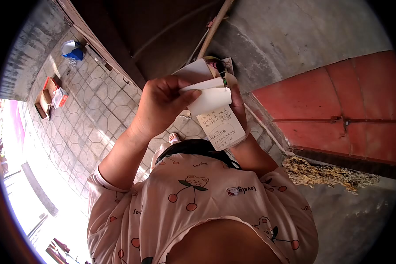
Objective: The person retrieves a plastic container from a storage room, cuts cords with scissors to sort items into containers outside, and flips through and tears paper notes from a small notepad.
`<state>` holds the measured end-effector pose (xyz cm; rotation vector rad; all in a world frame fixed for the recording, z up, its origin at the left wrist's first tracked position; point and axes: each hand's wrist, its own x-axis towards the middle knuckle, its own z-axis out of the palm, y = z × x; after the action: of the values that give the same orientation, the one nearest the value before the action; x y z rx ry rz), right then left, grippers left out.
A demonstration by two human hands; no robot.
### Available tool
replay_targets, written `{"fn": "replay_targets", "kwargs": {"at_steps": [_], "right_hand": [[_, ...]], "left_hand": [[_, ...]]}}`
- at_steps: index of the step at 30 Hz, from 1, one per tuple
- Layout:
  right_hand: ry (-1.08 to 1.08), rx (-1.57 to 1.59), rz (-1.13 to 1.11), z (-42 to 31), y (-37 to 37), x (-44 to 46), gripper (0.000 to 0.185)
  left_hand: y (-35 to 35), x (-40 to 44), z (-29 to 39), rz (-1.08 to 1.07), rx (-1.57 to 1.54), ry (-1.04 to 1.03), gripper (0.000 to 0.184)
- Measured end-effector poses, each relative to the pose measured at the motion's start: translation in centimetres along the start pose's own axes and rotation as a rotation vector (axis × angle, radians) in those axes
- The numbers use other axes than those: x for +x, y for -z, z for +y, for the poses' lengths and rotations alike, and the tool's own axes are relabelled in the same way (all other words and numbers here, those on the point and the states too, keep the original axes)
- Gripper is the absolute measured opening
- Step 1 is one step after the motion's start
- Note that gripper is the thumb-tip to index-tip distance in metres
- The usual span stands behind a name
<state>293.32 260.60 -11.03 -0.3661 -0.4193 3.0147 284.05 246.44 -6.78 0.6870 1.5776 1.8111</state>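
A small notebook with handwriting on its lower page (220,132) is held up in front of my chest. Its upper leaves (210,100) are lifted and curl over, showing a blank white side. My left hand (163,103) pinches the upper-left corner of these leaves between thumb and bent fingers. Along the right edge, my right hand (236,103) supports the notebook from behind; most of its fingers are hidden by the paper.
Beyond the hands a box of mixed items (220,66) stands by a wooden pole (213,28). A red metal door (330,110) is on the right, with dry yellowish flakes (325,174) beside it. A cardboard box (46,99) and a blue bag (72,50) lie on the paving.
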Motion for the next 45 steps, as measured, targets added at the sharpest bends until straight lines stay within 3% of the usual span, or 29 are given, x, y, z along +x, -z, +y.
{"fn": "replay_targets", "kwargs": {"at_steps": [18, 21, 22, 23, 24, 25, 28, 31, 34, 37, 41, 45], "right_hand": [[0.029, -0.119, -0.056, -1.6, 0.1, 0.5, 0.056], [0.037, -0.161, -0.063, -1.8, 0.7, 0.6, 0.056], [0.019, -0.155, -0.04, -2.1, 0.9, 0.6, 0.057], [0.002, -0.149, -0.016, -2.3, 1.1, 0.6, 0.057], [0.068, -0.068, 0.089, -1.7, 0.6, 1.1, 0.056], [0.078, -0.09, 0.042, -1.8, 0.6, 1.3, 0.056], [0.109, -0.161, -0.097, -2.0, 0.8, 1.6, 0.058], [0.1, -0.17, -0.134, -2.2, 0.8, 2.1, 0.059], [0.16, -0.217, -0.123, -2.0, 0.4, 2.0, 0.056], [0.134, -0.208, 0.032, -2.2, 0.0, 1.7, 0.056], [-0.04, -0.128, 0.011, -2.5, -1.0, 1.2, 0.045], [0.016, -0.115, 0.017, -2.0, -1.4, 0.8, 0.043]], "left_hand": [[-1.2, 1.3, 0.0, -0.041, 0.007, -0.042, 0.01], [-2.3, 0.7, 0.5, -0.121, 0.347, -0.179, 0.018], [-2.4, 1.0, -0.6, -0.188, 0.452, -0.324, 0.026], [-2.7, 0.8, -0.6, -0.278, 0.529, -0.341, 0.036], [-3.3, 0.5, -0.8, -0.269, 0.621, -0.39, 0.041], [-3.8, 0.2, -1.0, -0.261, 0.712, -0.439, 0.046], [-4.3, -0.1, -1.1, -0.286, 0.752, -0.349, 0.054], [-4.2, 0.2, -1.4, -0.273, 0.791, -0.407, 0.055], [-3.5, 0.7, -0.4, -0.407, 0.638, -0.341, 0.06], [-2.1, 2.1, -0.8, -0.476, 0.451, -0.42, 0.037], [-1.0, 2.7, -0.9, -0.47, 0.092, -0.028, 0.029], [-0.6, 2.6, -0.3, -0.486, 0.192, -0.047, 0.028]]}}
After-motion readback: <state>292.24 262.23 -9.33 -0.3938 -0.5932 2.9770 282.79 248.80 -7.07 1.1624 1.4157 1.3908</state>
